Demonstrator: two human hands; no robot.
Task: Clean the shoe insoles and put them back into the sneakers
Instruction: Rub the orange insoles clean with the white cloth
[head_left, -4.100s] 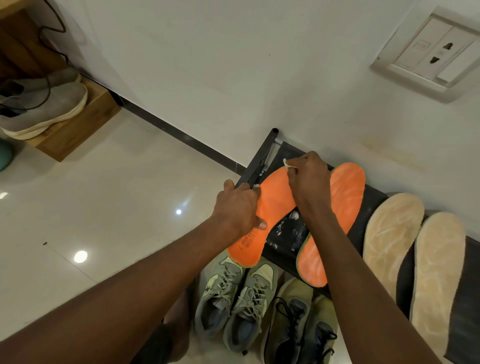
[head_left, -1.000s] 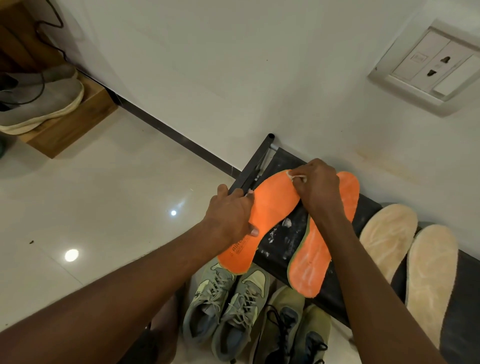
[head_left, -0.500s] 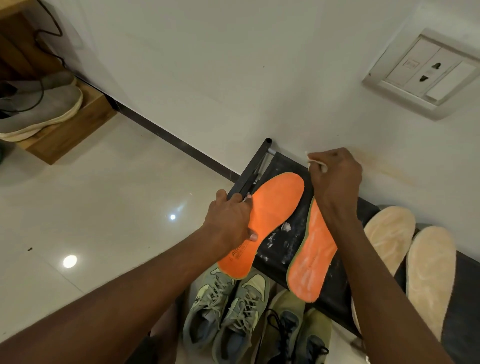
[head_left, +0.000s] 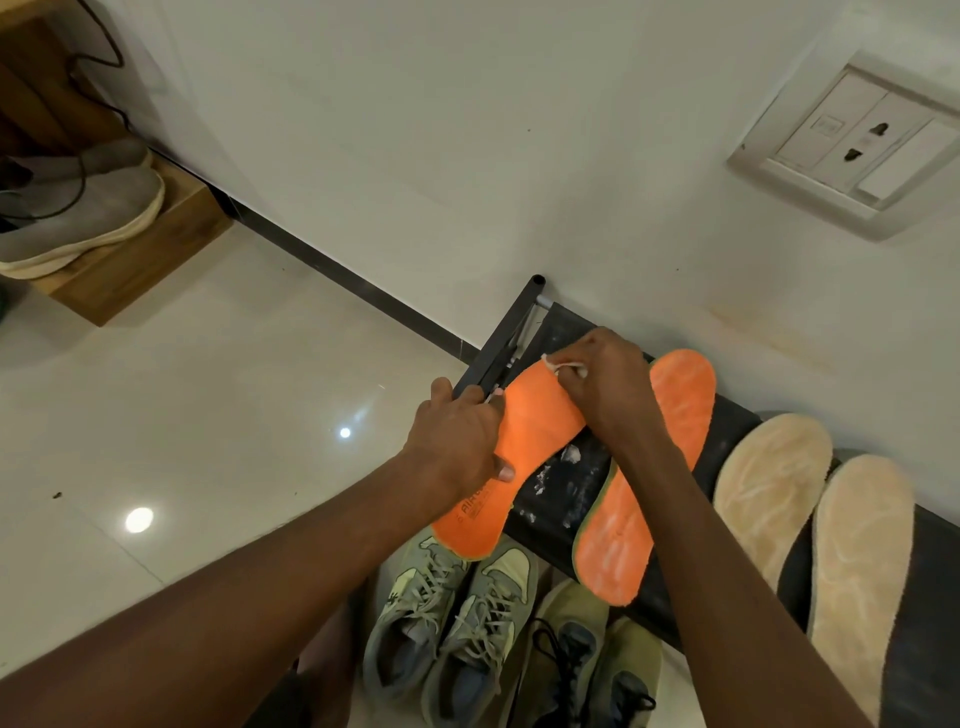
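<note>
An orange insole (head_left: 524, 441) lies slanted on the left end of a black rack shelf (head_left: 566, 483). My left hand (head_left: 457, 441) grips its middle from the left edge, thumb on top. My right hand (head_left: 605, 384) pinches a small whitish wipe (head_left: 558, 366) against the toe end of that insole. A second orange insole (head_left: 649, 483) lies beside it, partly under my right forearm. Two beige insoles (head_left: 774, 488) (head_left: 857, 571) lie further right on the shelf. On the floor below stand a grey-green pair of sneakers (head_left: 452, 623) and an olive pair (head_left: 587, 665).
The white wall (head_left: 467, 156) rises directly behind the rack, with a socket plate (head_left: 852, 150) at upper right. A grey shoe (head_left: 78, 213) sits on a wooden step (head_left: 135, 260) at far left. Glossy tile floor (head_left: 208, 415) spreads to the left. White smears mark the shelf between the orange insoles.
My right hand, lifted off toward the wall half a second ago, has come back down onto the insole's toe end with the wipe. My left hand keeps its hold.
</note>
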